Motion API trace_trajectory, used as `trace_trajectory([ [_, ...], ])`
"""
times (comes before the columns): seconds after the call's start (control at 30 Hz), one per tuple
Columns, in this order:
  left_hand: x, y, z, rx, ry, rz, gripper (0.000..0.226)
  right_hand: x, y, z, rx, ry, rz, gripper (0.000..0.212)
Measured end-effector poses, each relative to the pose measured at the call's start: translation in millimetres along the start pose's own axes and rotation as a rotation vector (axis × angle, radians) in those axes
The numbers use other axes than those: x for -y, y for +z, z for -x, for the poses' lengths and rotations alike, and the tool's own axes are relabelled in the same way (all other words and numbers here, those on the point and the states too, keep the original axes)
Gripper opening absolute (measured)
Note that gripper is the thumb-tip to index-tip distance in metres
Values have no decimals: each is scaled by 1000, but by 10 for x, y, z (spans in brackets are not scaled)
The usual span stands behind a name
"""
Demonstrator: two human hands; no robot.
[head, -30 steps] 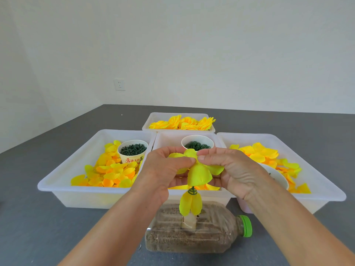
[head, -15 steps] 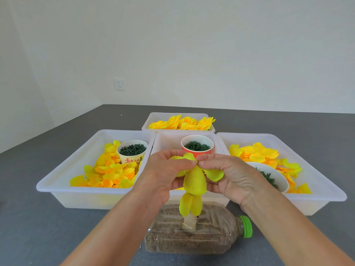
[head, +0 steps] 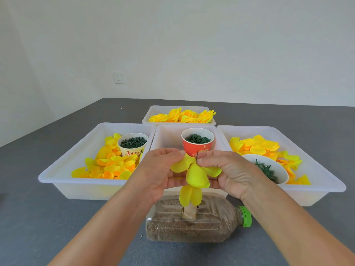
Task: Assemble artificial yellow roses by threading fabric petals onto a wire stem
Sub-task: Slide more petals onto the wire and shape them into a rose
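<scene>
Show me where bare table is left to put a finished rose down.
Bare grey table lies left of the sand-filled bottle, in front of the left tray; also right of the bottle's green cap. Crowded: the trays abut, and both hands fill the middle.

four white bins (head: 57, 179), three cups (head: 197, 148), one bottle (head: 211, 227), two hands (head: 157, 171), one wall socket (head: 119, 77).
</scene>
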State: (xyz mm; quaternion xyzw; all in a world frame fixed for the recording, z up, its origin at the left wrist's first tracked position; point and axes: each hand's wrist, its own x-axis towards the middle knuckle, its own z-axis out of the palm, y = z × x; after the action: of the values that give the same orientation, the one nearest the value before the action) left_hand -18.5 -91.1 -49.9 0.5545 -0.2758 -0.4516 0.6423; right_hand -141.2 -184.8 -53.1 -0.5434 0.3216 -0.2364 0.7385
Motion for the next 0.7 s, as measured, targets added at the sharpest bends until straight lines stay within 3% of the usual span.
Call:
trace_trajectory([
  [0.2,133,-104,75,-114,53,-231,30,-83,-14,19,-46,-56,59,12],
  [0.33,133,-105,109,-118,63,-220,10,-111,3,28,-96,-88,76,12],
  [0.47,119,-52,89,-96,53,-256,26,-147,6,45,-127,-85,111,10],
  [0.7,135,12,8,-131,-10,-180,27,-197,-9,51,-123,-57,150,10],
])
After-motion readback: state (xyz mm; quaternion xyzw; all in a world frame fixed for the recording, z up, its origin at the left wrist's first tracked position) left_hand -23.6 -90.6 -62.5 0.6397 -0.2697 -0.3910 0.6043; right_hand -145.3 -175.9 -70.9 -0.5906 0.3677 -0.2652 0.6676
